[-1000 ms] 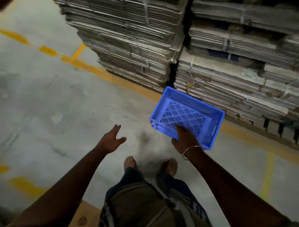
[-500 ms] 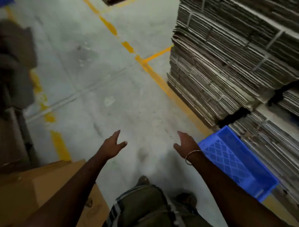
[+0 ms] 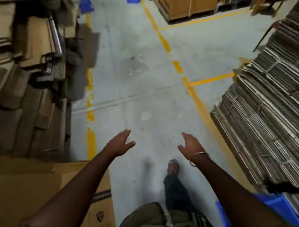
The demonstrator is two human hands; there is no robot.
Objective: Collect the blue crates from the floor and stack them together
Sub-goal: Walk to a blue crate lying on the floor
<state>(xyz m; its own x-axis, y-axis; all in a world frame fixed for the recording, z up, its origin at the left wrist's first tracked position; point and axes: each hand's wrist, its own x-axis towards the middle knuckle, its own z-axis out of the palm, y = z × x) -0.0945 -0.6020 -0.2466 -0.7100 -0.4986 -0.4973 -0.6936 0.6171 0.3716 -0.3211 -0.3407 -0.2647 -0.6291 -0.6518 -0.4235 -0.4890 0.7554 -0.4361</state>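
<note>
My left hand [image 3: 120,143] and my right hand [image 3: 191,145] are both stretched out in front of me over the grey floor, fingers spread and holding nothing. A blue crate [image 3: 275,207] lies on the floor at the bottom right, mostly hidden behind my right forearm, beside the stacked cardboard. Far down the aisle, bits of two more blue crates show at the top edge: one crate [image 3: 86,6] on the left and another crate [image 3: 133,1] near the middle.
Bundled flat cardboard stacks [image 3: 262,116] line the right side. Piled cardboard and boxes [image 3: 32,72] fill the left, with a brown box [image 3: 40,186] near my left arm. Yellow floor lines [image 3: 178,68] border the aisle. Wooden crates [image 3: 187,8] stand far ahead.
My right hand let go of the blue crate, which now lies on the floor behind my right arm. The view has turned left, down the aisle.
</note>
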